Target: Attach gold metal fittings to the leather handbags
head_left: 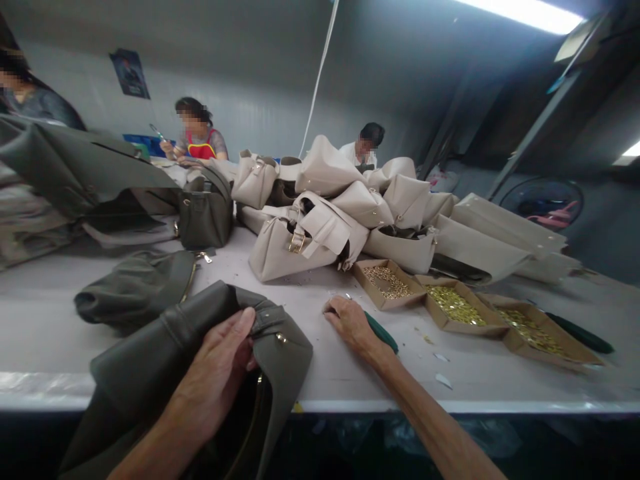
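A dark olive handbag (290, 367) lies across the front edge of the table, its opening toward me. My left hand (220, 360) grips it at the upper rim, thumb on top beside a small strap tab and a gold stud. On the table to the right, my right hand (350, 323) is closed, fingers bent down to the surface. What its fingertips pinch, if anything, is too small to make out. A green handle (383, 333) shows beneath that hand; its other end is hidden. Just beyond sits a cardboard tray (367, 290) of small gold studs.
Two more cardboard trays (453, 330) (520, 343) hold gold pieces, with another green handle (580, 333) alongside. Beige bags (345, 233) are piled behind. At left lie a dark pouch (135, 287) and dark bags (205, 217). Several people sit across the table.
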The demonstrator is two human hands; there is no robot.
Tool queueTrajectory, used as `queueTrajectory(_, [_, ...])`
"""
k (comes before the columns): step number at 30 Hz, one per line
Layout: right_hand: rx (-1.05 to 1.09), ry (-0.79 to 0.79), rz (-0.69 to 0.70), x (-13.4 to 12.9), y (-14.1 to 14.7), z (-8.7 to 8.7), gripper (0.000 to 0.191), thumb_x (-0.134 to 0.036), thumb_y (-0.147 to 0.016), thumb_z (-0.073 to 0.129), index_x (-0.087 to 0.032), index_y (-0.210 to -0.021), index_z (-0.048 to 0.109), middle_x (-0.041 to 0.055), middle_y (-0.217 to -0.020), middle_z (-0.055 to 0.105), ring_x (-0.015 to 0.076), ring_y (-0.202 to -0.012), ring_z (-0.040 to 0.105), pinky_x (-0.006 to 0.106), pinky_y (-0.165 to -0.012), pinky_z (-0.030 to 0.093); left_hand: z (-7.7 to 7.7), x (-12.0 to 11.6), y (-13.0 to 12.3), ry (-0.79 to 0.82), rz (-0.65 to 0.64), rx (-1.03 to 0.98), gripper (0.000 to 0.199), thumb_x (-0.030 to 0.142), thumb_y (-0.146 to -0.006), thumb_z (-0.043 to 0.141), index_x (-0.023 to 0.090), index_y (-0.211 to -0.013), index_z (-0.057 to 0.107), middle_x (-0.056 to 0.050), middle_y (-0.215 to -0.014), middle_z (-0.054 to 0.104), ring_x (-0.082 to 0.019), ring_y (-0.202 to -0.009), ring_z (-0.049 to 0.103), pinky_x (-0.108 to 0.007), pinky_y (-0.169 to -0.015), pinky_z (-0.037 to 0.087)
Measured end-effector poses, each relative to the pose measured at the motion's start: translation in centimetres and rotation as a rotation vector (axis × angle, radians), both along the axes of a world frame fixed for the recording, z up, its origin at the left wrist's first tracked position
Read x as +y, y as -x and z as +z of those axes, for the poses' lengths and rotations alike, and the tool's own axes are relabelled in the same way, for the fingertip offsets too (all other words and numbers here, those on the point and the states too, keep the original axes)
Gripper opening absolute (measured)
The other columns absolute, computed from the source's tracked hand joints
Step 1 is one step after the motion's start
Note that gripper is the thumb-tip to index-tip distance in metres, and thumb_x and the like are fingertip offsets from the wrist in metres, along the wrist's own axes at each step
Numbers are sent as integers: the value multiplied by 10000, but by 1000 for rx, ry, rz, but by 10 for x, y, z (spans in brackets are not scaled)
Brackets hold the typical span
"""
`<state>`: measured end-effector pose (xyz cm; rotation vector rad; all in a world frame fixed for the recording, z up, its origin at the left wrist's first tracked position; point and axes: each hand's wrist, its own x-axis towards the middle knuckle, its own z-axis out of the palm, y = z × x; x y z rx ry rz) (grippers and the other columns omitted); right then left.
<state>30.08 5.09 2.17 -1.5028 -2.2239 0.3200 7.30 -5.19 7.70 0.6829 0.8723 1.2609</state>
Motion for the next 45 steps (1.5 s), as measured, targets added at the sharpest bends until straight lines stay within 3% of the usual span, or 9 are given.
queueTrajectory(4, [112, -15, 24, -4, 2, 10, 65, -113, -795, 586, -149, -752, 618, 30, -758, 648, 150, -720, 574, 262, -690, 424, 3, 0, -2, -21, 11, -36, 330, 433, -672, 761, 162, -658, 573, 63, -518, 500, -60, -446, 410, -168, -441, 383])
queueTrajectory(8, [311, -39, 64, -24, 21, 50, 114, -236, -855, 541, -148, -835, 611, 6, -690, 622, 121, -615, 545, 227, -568, 418, 5, -1, -4, -36, 25, -70, 361, 446, -667, 759, 160, -621, 543, 63, -503, 478, -56, -450, 400, -169, -443, 354])
queueTrajectory(11, [519, -32, 174, -44, 42, 84, 118, -273, -834, 582, -163, -844, 624, -1, -702, 615, 112, -614, 535, 217, -550, 411, 4, 1, -4, -38, 30, -74, 334, 439, -702, 730, 156, -660, 558, 57, -537, 490, -58, -472, 411, -170, -461, 349])
queueTrajectory(14, [570, 26, 296, -55, 62, 101, 125, -295, -844, 591, -176, -836, 628, 3, -749, 627, 121, -682, 554, 222, -595, 427, 4, 2, -4, -59, 17, -97, 323, 442, -739, 694, 151, -685, 565, 51, -563, 495, -54, -477, 399, -165, -460, 336])
queueTrajectory(18, [524, 89, 339, -54, 76, 98, 100, -251, -848, 584, -173, -813, 635, 6, -769, 637, 133, -720, 568, 235, -642, 434, 5, 3, -4, -94, -4, -154, 329, 447, -741, 694, 148, -693, 564, 53, -552, 465, -50, -474, 376, -156, -452, 319])
queueTrajectory(27, [477, 36, 342, -54, 85, 100, 100, -213, -827, 583, -175, -764, 650, 0, -740, 647, 135, -701, 575, 237, -647, 432, 3, 4, -5, -121, 11, -193, 356, 463, -729, 699, 138, -695, 558, 46, -548, 459, -47, -461, 364, -163, -439, 288])
queueTrajectory(38, [313, -144, 401, -58, 90, 107, 94, -155, -815, 589, -196, -773, 662, 16, -768, 667, 154, -723, 611, 260, -675, 455, 4, 4, -4, -151, 8, -206, 375, 488, -704, 710, 143, -724, 565, 48, -545, 455, -53, -458, 353, -177, -448, 274])
queueTrajectory(45, [274, -200, 442, -61, 92, 110, 92, -122, -810, 593, -191, -781, 646, 20, -770, 659, 150, -714, 608, 248, -662, 455, 1, 4, -3, -184, -7, -200, 347, 472, -758, 662, 148, -723, 542, 52, -547, 435, -55, -464, 337, -181, -457, 264])
